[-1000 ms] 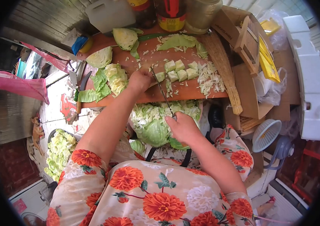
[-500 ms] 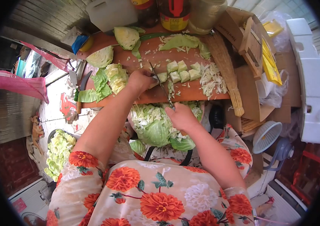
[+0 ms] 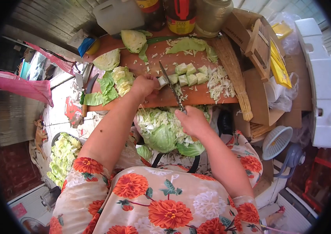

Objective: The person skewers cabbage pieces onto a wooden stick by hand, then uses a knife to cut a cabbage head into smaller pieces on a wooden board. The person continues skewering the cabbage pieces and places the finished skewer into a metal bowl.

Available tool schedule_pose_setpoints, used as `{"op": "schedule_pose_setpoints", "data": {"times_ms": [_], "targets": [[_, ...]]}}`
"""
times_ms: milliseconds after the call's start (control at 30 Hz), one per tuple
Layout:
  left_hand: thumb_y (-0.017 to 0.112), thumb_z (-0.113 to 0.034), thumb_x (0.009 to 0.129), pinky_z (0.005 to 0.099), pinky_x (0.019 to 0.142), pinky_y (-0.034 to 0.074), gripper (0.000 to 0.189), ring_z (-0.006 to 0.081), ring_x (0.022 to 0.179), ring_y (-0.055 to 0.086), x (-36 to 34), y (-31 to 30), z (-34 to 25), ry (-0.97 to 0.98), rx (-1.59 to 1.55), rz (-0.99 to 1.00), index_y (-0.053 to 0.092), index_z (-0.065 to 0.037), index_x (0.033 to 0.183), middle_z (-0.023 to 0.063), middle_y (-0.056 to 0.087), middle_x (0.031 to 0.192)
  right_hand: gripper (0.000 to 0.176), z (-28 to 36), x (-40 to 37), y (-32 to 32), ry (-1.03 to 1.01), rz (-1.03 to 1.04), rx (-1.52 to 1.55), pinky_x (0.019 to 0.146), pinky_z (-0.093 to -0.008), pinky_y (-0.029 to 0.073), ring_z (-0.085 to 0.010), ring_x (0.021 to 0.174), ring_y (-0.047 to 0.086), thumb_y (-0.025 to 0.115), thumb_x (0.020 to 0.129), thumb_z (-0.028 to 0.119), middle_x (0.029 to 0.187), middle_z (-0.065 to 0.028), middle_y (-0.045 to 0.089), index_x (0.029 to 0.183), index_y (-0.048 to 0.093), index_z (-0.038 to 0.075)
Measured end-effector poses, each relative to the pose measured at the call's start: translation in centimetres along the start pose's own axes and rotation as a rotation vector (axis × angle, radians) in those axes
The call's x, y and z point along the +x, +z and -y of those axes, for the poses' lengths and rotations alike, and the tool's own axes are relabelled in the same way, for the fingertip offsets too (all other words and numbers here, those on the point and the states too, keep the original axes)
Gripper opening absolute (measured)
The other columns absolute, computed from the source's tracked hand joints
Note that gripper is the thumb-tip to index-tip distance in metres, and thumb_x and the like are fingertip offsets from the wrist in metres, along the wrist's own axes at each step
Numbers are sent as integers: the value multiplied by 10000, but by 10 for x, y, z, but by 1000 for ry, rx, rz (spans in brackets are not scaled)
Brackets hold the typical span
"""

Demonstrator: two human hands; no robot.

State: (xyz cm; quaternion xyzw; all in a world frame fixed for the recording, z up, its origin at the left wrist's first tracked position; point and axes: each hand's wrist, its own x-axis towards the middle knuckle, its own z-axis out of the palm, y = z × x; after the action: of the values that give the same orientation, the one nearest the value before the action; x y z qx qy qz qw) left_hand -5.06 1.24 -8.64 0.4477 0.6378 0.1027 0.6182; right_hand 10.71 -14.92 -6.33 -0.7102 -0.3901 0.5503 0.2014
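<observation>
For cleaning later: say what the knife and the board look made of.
Knife in the right hand: blade apparently metal, thin, grey, with a dull sheen. Board under the cabbage: probably wood, reddish-brown and matte, though laminate cannot be ruled out.

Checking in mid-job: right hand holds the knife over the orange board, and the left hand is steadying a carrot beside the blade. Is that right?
Not a carrot. The head view shows the left hand steadying cabbage beside the blade; the right hand does hold the knife over the orange board.
</observation>
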Motion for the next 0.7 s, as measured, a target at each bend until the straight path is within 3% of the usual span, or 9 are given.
{"op": "schedule_pose_setpoints", "data": {"times_ms": [233, 400, 700], "targets": [[615, -104, 846, 305, 539, 550, 96, 167, 640, 621, 5, 5, 1, -9, -13, -77, 606, -72, 936, 57, 647, 836, 501, 17, -27, -8, -79, 32, -178, 823, -465, 450, -448, 906, 586, 529, 881, 393, 905, -315, 608, 886, 585, -104], [617, -67, 844, 290, 544, 552, 71, 150, 618, 612, 11, 4, 4, -43, -112, -113, 611, -63, 914, 55, 641, 800, 514, 10, -17, -9, 3, 106, -119, 850, -459, 449, -448, 935, 586, 523, 880, 392, 940, -322, 609, 937, 594, -114], [677, 38, 749, 289, 615, 576, 146, 175, 676, 637, 12, -4, 3, -19, -98, -25, 618, -24, 866, 55, 632, 806, 496, 26, -1, -9, 12, 130, -244, 871, -467, 447, -448, 967, 587, 504, 886, 356, 978, -332, 608, 967, 597, -124]]}}
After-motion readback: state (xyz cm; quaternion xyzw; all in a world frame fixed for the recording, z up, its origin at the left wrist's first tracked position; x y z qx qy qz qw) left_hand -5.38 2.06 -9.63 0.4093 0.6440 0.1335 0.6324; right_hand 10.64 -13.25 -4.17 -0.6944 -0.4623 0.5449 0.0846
